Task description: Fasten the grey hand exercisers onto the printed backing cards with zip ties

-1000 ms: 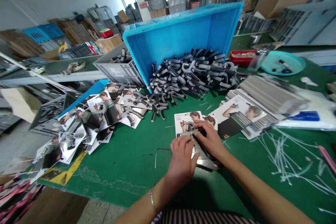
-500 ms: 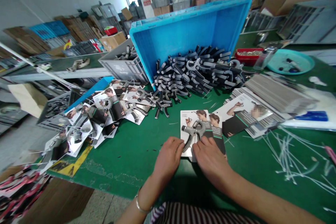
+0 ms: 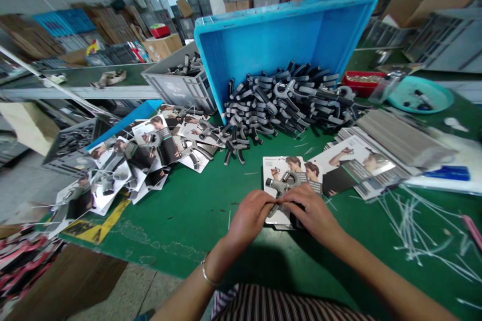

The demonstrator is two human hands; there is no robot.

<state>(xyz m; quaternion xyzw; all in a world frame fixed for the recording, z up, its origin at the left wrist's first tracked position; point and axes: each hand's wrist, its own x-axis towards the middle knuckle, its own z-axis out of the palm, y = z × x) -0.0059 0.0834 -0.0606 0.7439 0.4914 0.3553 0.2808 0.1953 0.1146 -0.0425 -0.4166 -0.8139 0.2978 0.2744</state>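
A grey hand grip exerciser (image 3: 277, 185) with a coil spring lies on a printed backing card (image 3: 271, 163), which rests on another card on the green table. My left hand (image 3: 250, 215) is over the lower left of the card, with thumb and fingers pinched together. From the right, my right hand (image 3: 314, 210) reaches across the card and the exerciser's other handle, its fingers closed too. The fingertips of both hands meet just below the exerciser's middle. Whatever they pinch is hidden.
Behind stands a tipped blue crate (image 3: 263, 42) with a heap of grip exercisers (image 3: 271, 103). Carded exercisers (image 3: 139, 155) lie at left. A stack of cards (image 3: 399, 140), loose white ties (image 3: 410, 225), a red tray (image 3: 363, 85) and a turquoise basin (image 3: 444, 95) are at right.
My fingertips have come together over the exerciser from either side of it, and now cover more of its handles. The view has shifted slightly.
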